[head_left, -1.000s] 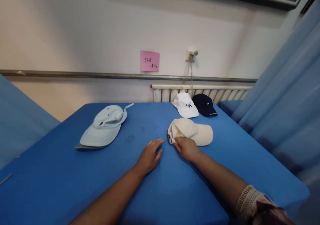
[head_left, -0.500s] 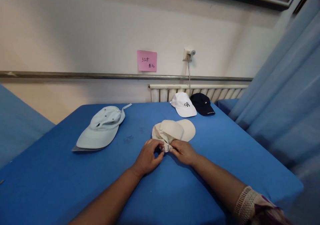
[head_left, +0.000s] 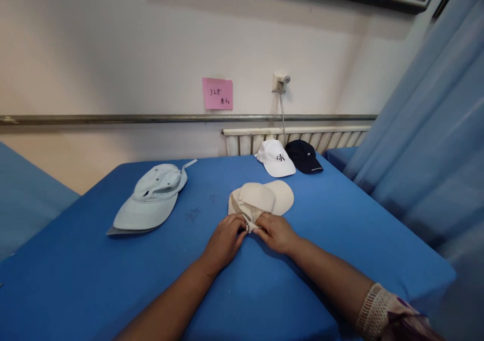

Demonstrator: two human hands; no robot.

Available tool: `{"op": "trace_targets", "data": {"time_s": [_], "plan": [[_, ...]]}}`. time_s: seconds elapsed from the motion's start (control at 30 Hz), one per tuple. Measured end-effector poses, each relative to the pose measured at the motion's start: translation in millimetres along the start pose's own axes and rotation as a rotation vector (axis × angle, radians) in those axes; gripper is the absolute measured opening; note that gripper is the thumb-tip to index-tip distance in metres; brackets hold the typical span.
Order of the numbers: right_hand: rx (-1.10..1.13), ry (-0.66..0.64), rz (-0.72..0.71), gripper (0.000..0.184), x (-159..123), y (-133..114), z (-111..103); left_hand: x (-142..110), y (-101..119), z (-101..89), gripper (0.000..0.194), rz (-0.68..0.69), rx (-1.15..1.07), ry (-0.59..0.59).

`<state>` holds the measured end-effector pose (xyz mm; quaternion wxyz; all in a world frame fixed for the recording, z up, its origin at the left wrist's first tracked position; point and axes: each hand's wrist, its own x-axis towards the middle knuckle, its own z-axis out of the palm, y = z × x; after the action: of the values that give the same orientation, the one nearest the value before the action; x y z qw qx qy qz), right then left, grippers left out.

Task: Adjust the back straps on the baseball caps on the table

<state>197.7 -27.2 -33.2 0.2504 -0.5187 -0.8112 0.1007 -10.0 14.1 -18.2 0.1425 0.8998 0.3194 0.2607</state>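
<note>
The beige cap (head_left: 260, 197) lies on the blue-covered counter (head_left: 234, 300), straight in front of the person, its brim (head_left: 283, 197) pointing away and to the right, its back opening turned toward the body. Both hands are at that opening: the left hand (head_left: 224, 237) has its grip closed in a pinch at the left end of the back strap (head_left: 254, 226), and the right hand (head_left: 276, 232) pinches the cap's rear edge just to the right, with a small buckle (head_left: 247, 227) showing between them. The fingertips are partly hidden, so exactly which layer each one holds is impossible to tell. The step in hand looks like fine handling of this fastening, and it would go best with one hand as a steady anchor and the other making small movements, thumb against forefinger. Holding the strap flat and square to the buckle should spare it from twisting; a light, even pull seems better than a tug, since the soft crown (head_left: 257, 193) is creased near the opening and would probably bunch further. Letting the cap's weight rest on the counter frees both hands for the buckle. The pale blue cap (head_left: 151, 200) is well apart to the left, while the white cap (head_left: 276, 158) and dark cap (head_left: 303, 156) sit beyond the brim, clear of both wrists.
</note>
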Motion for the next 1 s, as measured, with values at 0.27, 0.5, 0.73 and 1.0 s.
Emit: {"op": "trace_targets", "data": {"time_s": [0.27, 0.5, 0.73, 1.0], "plan": [[0.024, 0.001, -0.028, 0.018, -2, 2, 1, 0, 0, 0.8, 0.019, 0.046, 0.116, -0.092], [-0.024, -0.004, -0.020, 0.021, -3, -5, 8, 1, 9, 7.2, 0.013, -0.029, 0.348, -0.158], [0.046, 0.023, -0.010, 0.017, -1, -2, 9, 0, 8, 8.5, 0.017, -0.201, 0.199, -0.077], [0.116, 0.062, 0.029, 0.017, -3, -6, 10, -7, 4, 8.1, 0.027, 0.055, 0.320, -0.030]]}}
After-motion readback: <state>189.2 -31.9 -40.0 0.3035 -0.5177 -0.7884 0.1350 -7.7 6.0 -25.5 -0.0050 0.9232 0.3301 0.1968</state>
